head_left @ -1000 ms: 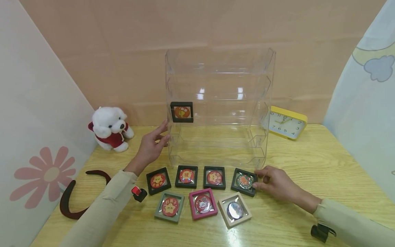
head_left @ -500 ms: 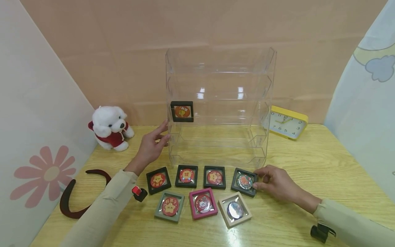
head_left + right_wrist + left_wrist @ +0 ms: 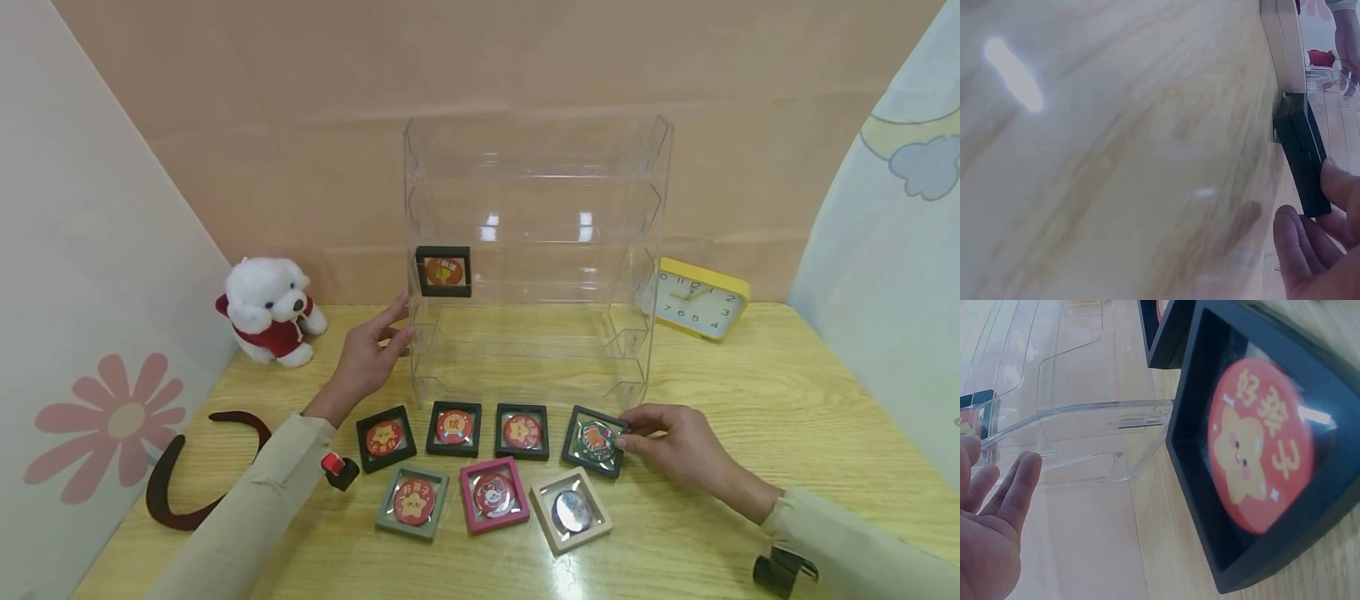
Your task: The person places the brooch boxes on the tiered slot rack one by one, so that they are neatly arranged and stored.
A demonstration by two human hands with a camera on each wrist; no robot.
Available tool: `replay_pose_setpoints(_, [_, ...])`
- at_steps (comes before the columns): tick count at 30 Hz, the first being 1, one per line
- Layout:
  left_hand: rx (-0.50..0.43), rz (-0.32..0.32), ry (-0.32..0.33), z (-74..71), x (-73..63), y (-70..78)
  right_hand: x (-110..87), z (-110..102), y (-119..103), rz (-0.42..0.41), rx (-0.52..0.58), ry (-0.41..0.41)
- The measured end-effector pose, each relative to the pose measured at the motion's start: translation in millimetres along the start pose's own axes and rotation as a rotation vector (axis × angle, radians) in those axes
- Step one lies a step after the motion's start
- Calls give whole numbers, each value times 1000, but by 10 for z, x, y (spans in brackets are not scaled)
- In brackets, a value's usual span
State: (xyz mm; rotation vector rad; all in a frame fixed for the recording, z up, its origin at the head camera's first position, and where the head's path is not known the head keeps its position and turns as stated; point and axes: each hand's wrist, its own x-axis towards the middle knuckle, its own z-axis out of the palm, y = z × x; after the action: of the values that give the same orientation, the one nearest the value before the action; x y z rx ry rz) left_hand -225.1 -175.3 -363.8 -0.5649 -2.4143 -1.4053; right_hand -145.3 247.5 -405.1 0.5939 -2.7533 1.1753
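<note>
My right hand (image 3: pixel 671 442) pinches the right edge of a black square display frame (image 3: pixel 573 450), which holds a round badge (image 3: pixel 597 440) with a red-orange picture on green. In the right wrist view the thumb (image 3: pixel 1340 184) lies over that frame's edge, with the other fingers at its side. My left hand (image 3: pixel 363 358) touches the left side of a clear tiered acrylic rack (image 3: pixel 525 350) with fairly straight fingers, thumb apart from the index finger. One black frame with an orange badge (image 3: pixel 444 272) stands at the left of a middle tier.
Several more framed badges lie before the rack: black ones (image 3: pixel 406 454), a green one (image 3: pixel 384 525), a magenta one (image 3: pixel 468 500) and a beige one (image 3: pixel 551 542). A white plush dog (image 3: pixel 258 296) and dark headband (image 3: pixel 168 483) are left; a yellow clock (image 3: pixel 697 304) is right.
The frame under my right hand has tilted slightly, its right side rising, and more of the badge's green shows. My right hand has shifted slightly; my left hand stays at the rack.
</note>
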Motion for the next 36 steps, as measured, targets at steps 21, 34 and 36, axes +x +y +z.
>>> replay_pose_setpoints(21, [1, -3, -10, -11, 7, 4, 51, 23, -38, -12, 113, 76])
replay_pose_setpoints(34, [7, 47, 6, 2, -4, -12, 147, -16, -127, -68, 143, 130])
replay_pose_setpoints(36, [11, 44, 6, 4, -2, -17, 167, -36, -144, -81, 149, 136])
